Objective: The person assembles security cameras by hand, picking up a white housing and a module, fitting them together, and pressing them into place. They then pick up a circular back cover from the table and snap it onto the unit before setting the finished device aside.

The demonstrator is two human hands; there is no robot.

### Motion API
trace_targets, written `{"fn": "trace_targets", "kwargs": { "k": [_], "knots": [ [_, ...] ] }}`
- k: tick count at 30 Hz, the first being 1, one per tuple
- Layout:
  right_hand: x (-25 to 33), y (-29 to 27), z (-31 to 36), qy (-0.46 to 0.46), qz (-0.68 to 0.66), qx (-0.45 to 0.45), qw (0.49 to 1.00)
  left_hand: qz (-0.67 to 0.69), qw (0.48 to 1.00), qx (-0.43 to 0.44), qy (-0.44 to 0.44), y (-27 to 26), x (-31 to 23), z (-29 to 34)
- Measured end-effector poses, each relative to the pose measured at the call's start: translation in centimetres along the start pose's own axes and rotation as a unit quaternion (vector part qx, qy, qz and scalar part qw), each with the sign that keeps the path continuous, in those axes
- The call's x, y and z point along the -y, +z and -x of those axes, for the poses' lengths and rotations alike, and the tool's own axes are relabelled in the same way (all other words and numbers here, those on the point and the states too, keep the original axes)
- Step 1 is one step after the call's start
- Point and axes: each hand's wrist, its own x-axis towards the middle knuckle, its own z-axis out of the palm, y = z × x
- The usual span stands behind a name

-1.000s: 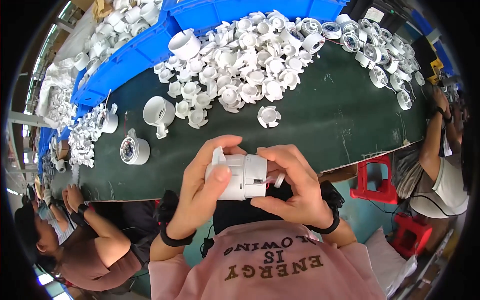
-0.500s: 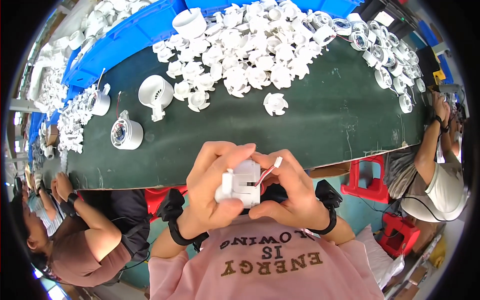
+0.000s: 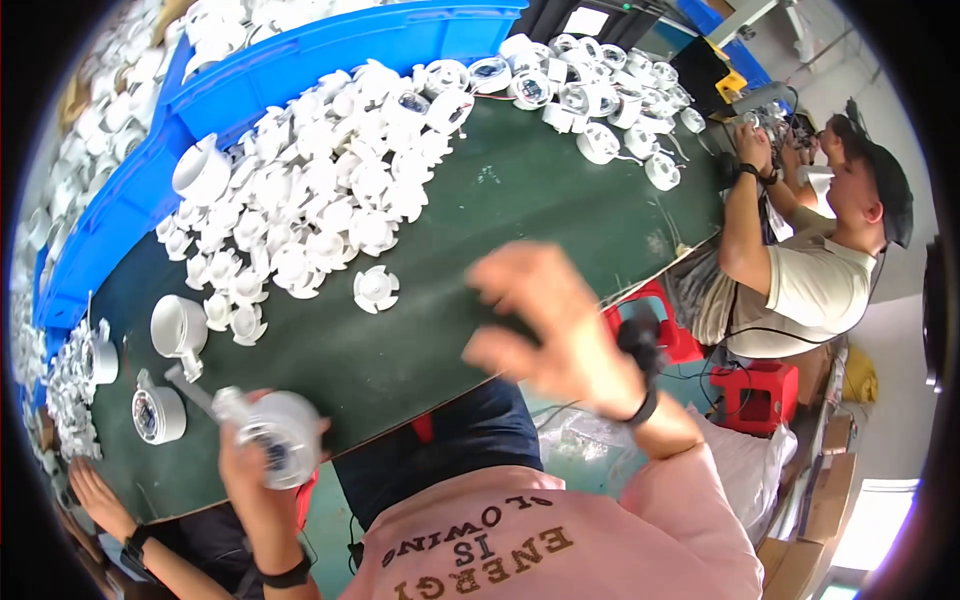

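Observation:
My left hand (image 3: 244, 475) grips a white round plastic fan housing (image 3: 296, 425) near the table's front edge, at the lower left. Its open face, with something dark inside, is blurred, and a narrow arm sticks out toward the upper left. My right hand (image 3: 545, 315) is raised over the front of the table, fingers spread, smeared by motion and holding nothing. Nearest to it on the table lies a single white fan impeller (image 3: 376, 289). Left of the held housing rest a housing with a motor inside (image 3: 159, 414) and a hollow housing (image 3: 180, 327).
A heap of white impellers (image 3: 320, 185) covers the dark green table (image 3: 470, 215) toward the back left, before a blue bin (image 3: 350, 38). Assembled round units (image 3: 600, 95) are grouped at the far right. One co-worker (image 3: 815, 270) sits at right; another's hand (image 3: 100, 500) rests at lower left.
My head view has swung to the right. My hands, together around the white part before, have separated: the left carries a housing at lower left, the right is empty with fingers spread.

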Motion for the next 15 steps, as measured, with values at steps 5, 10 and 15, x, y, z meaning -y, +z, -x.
{"fn": "trace_targets", "kwargs": {
  "k": [5,10,15],
  "knots": [
    [-17.7,-9.2,0.7,0.077,0.443,-0.174,0.876,-0.226,0.957,-0.123,0.133,-8.8,0.8,-0.2],
    [-26.8,-15.3,2.3,0.17,0.45,-0.068,0.874,-0.306,0.922,-0.175,0.162,-11.2,0.3,-2.7],
    [-20.1,-12.7,2.0,0.245,0.404,-0.035,0.881,-0.405,0.845,-0.271,0.219,-15.5,-0.3,-3.7]
  ]
}}
